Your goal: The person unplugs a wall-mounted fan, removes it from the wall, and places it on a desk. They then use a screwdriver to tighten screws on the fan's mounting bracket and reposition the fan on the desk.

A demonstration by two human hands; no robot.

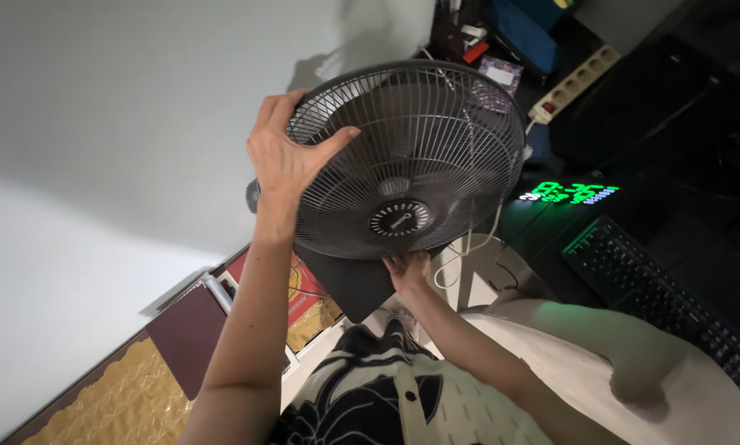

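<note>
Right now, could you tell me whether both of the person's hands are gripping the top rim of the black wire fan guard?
No: only the left hand grips the round black wire fan guard at its rim, while the right hand is beneath the fan's lower edge.

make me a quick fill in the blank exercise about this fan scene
1. The left hand grips the upper rim of the fan's round wire ____.
2. The right hand touches the fan from ____.
3. To the right of the fan, the digital clock glows ____.
4. Under the clock lies a dark ____ with green light along its edge.

Missing words: grille; below; green; keyboard
</note>
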